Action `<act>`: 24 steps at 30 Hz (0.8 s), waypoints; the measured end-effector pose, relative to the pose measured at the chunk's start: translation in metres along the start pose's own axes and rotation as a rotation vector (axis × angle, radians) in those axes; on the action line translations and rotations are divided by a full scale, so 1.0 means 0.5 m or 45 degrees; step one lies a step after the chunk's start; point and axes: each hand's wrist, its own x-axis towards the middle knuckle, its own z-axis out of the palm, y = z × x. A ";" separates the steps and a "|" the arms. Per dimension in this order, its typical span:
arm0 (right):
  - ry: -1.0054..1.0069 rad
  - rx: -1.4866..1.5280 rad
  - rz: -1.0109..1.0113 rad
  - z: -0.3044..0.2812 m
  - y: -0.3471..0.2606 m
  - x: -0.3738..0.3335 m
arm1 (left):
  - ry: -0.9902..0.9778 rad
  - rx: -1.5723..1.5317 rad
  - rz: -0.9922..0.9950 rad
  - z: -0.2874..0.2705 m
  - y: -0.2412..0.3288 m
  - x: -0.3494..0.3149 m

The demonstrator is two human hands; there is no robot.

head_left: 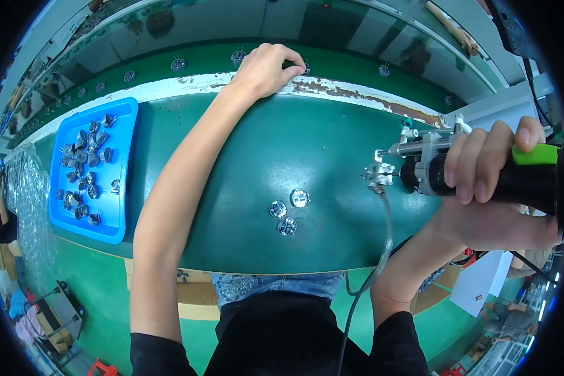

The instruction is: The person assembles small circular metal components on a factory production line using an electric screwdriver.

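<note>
My left hand [266, 70] reaches over the white ledge at the far side of the bench, with thumb and forefinger closed on a small round metal part [306, 66], mostly hidden by the fingertips. My right hand [492, 169] wraps round a black cylindrical power tool [435, 174], which looks like a powered screwdriver. It is held sideways above the bench's right side, its silver nozzle fitting [378, 172] pointing left. A clear hose [388, 232] hangs from that fitting. Between my arms, three round circuit boards [287, 226] lie close together on the green bench top [244, 188].
A blue tray [130, 156] with several small motor-like parts stands at the left. Beyond the ledge [357, 95], a green conveyor belt [344, 62] carries spaced-out round parts [178, 64]. Clear plastic wrap [28, 200] lies at far left. A cardboard box [200, 301] sits below the front edge.
</note>
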 end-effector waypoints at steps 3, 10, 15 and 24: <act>-0.002 0.012 -0.009 -0.009 0.002 -0.001 | 0.033 0.059 0.089 0.007 -0.005 0.013; 0.033 0.023 0.014 -0.048 0.003 -0.024 | 0.256 -0.036 0.744 -0.009 0.083 -0.116; 0.037 0.046 0.037 -0.028 0.035 -0.032 | -0.091 -0.314 0.734 0.003 0.125 -0.246; 0.014 0.084 0.070 -0.022 0.058 -0.048 | -0.212 -0.417 0.711 0.016 0.114 -0.252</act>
